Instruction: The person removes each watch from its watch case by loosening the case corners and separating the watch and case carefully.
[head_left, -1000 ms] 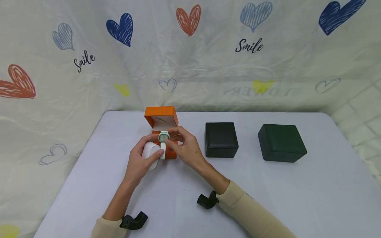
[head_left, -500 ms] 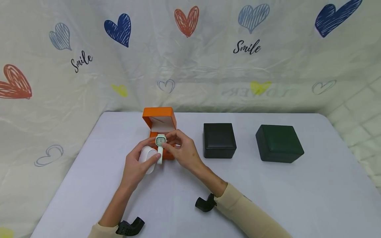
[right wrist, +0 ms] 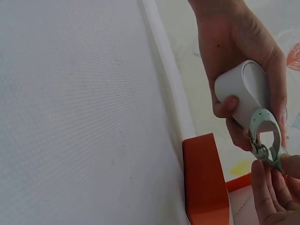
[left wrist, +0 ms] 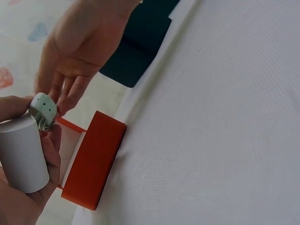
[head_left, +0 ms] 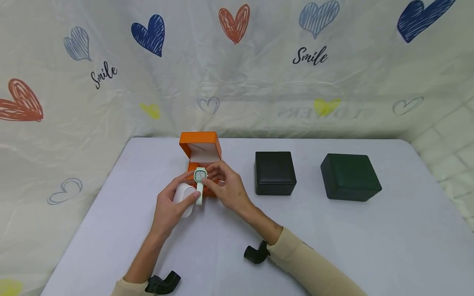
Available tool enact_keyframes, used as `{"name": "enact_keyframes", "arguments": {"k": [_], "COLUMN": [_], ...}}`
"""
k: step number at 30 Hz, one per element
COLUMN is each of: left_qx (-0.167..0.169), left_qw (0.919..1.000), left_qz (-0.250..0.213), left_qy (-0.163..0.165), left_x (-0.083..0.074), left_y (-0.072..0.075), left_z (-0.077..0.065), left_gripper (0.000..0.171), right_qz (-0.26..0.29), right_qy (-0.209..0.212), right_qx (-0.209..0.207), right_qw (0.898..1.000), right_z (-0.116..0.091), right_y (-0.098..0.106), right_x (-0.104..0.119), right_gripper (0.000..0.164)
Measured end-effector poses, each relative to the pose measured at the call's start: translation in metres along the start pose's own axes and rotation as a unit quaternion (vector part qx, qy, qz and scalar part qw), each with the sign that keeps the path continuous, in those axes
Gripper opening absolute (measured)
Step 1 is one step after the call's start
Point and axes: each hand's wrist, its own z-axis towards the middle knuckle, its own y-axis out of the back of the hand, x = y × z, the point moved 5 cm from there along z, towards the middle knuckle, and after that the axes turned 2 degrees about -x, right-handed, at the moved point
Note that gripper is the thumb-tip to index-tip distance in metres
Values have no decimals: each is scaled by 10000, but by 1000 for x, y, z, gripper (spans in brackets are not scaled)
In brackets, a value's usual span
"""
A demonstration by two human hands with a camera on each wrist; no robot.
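Observation:
My left hand [head_left: 166, 207] grips a smooth white rounded watch cushion [head_left: 183, 193], its fingers wrapped around the sides. A pale mint-green wristwatch [head_left: 200, 176] with a squarish face is beside the cushion, dial up in the head view. My right hand [head_left: 232, 189] pinches the watch near its case, thumb at the dial. In the right wrist view, the strap [right wrist: 262, 117] curves into a loop, with the buckle showing. The strap's tail lies by my left thumb. Behind both hands stands an orange watch box [head_left: 199, 138], lid raised, white lining visible; my hands partly hide its base.
A closed black box [head_left: 275, 172] stands right of the orange one, and a closed dark green box [head_left: 351, 177] farther right. They rest on a white-covered table [head_left: 229, 255]. A heart-printed sheet [head_left: 259, 82] hangs behind the table's back edge.
Both hands, with the watch and cushion, have shifted slightly toward me and to the left, away from the orange box. Both holds look the same.

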Motion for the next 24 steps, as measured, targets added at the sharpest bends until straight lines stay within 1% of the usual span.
{"name": "enact_keyframes", "arguments": {"k": [6,13,18,24], "left_qx": [-57,-118,-92,-52], "left_qw": [9999,9999,9999,9999], "left_qz": [110,18,-8,102], "left_qy": [55,116,114,118], "left_x": [0,3,4,4], "left_y": [3,7,6,6], "left_z": [-4,-5,-5,-6], "left_gripper": [52,54,55,56], "right_qz": [51,262,175,99], "right_qy": [-57,-11,-59,-48], "right_qx": [128,383,396,388], "right_qw": [9999,9989,9990,9992], "right_z": [-1,-1,-1,-1], "right_y": [-2,-4,-4,-5], "right_x": [-1,-1,-1,-2], "right_gripper": [28,34,33,36]}}
